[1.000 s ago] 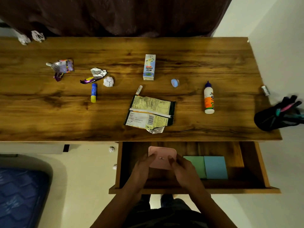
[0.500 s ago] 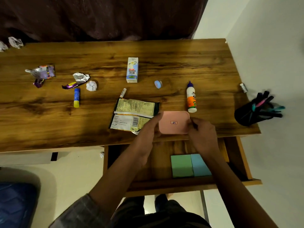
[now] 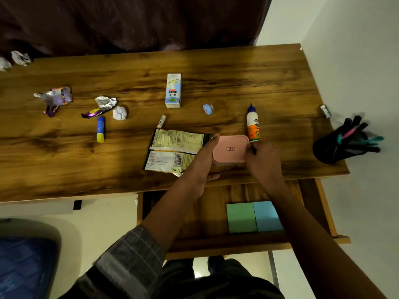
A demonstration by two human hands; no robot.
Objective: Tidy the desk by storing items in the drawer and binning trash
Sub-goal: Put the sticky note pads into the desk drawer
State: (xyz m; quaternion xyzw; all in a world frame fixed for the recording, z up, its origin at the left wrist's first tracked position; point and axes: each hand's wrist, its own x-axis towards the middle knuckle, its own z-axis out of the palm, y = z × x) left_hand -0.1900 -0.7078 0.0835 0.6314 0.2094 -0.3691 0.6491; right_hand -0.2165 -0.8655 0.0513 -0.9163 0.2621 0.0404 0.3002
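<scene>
In the head view the pink box [image 3: 230, 150], which a second ago was held low over the open drawer [image 3: 319, 203], now sits on the bench [image 3: 64, 160] near its front edge, clamped between the left hand [image 3: 203, 162] and right hand [image 3: 262, 160], so I judge it is brought up to be filled rather than stored. The glue bottle [image 3: 253, 124] touches its far right corner and the flattened wrapper [image 3: 172, 152] lies just left, crowding it; wrappers, a glue stick [image 3: 100, 129] and a milkshake carton [image 3: 173, 90] wait farther off.
</scene>
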